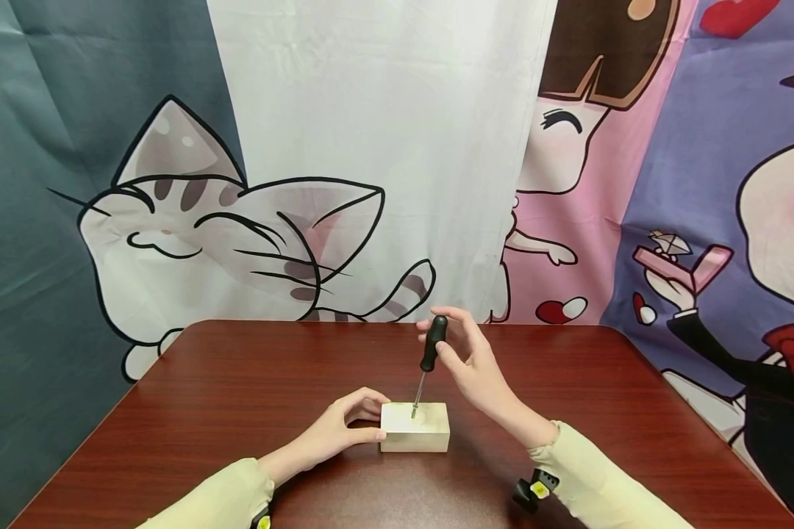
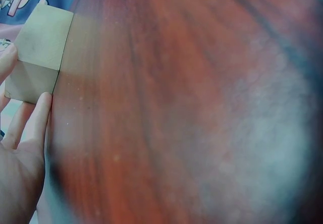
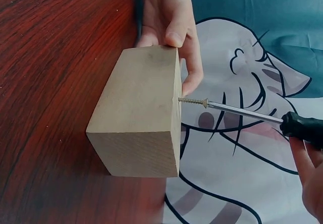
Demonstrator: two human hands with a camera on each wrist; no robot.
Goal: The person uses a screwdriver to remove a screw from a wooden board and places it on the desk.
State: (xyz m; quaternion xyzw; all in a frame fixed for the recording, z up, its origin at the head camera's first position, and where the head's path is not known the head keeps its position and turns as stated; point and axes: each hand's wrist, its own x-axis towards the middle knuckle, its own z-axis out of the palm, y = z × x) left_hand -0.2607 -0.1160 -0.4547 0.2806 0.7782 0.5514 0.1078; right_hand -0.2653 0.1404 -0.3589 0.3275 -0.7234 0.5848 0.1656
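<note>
A pale wooden block (image 1: 415, 442) sits on the table, with a screw (image 3: 193, 101) standing partway out of its top face. The screwdriver (image 1: 434, 344) has a black handle and a thin metal shaft. Its tip meets the screw head, and the tool leans slightly right in the head view. At the block's left end my left hand (image 1: 327, 433) holds it, thumb at the near corner and fingers toward the far side. My right hand (image 1: 479, 367) holds the screwdriver handle between thumb and fingers, above and right of the block.
The reddish-brown wooden table (image 1: 251, 389) has rounded far corners. Behind it hangs a cloth backdrop (image 1: 384, 95) printed with a cartoon cat and figures. A small black wrist device (image 1: 534, 491) is strapped at the right sleeve.
</note>
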